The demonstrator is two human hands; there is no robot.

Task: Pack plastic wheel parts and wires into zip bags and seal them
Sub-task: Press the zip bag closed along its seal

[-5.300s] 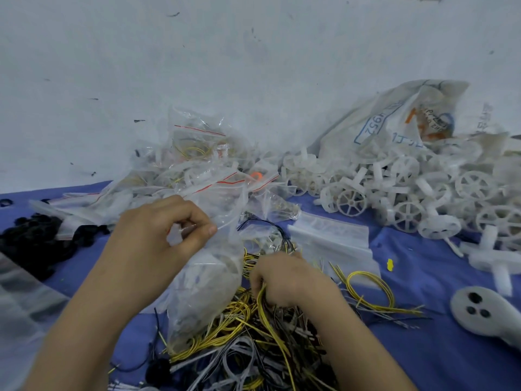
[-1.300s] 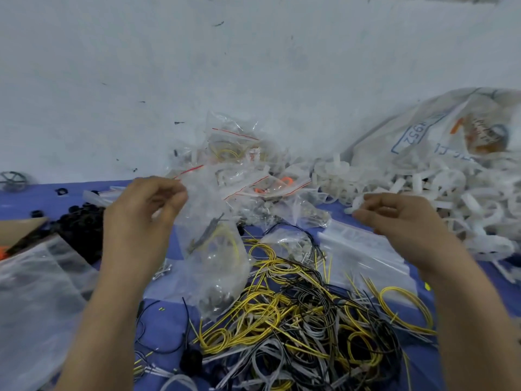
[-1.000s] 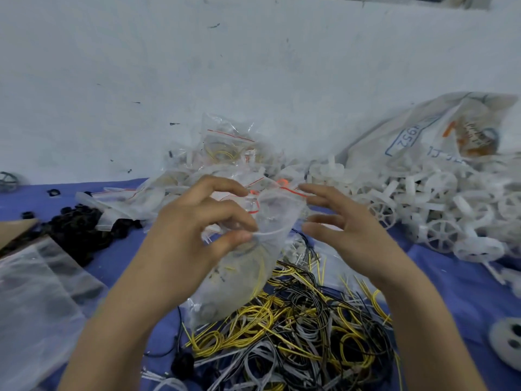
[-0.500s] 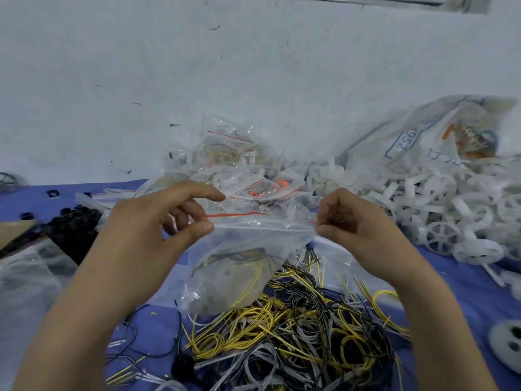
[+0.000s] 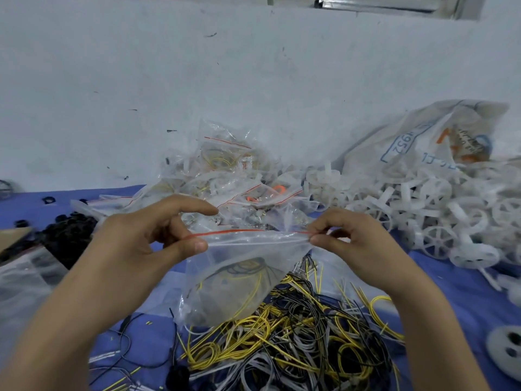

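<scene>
Holds a clear zip bag up over the near middle of the bench, just above the heap of loose wires. Pinches the bag's left top corner with the left hand, thumb in front against the curled fingers behind, forefinger stretched out free above the mouth. Pinches the right top corner with the right hand, thumb tip against forefinger tip.

Stretches the mouth taut between the two pinches, most likely to straighten the red-lined zip strip and bring its two tracks face to face for pressing. Lets the body of the bag hang, with the yellow and black wires sunk low inside and clear of the closure. Cannot tell whether a wheel part lies in there too, nor whether any of the strip is pressed home yet.

Behind the bag, along the far edge by the wall: filled bags, seemingly tossed there out of the way. Toward the far right corner: white wheel parts spilling from a printed sack, handy for the right hand. At the left edge: black parts and flat clear bags.

Next, by the look of it: a slide of thumb and finger along the strip, minding any wire end caught in the track.
</scene>
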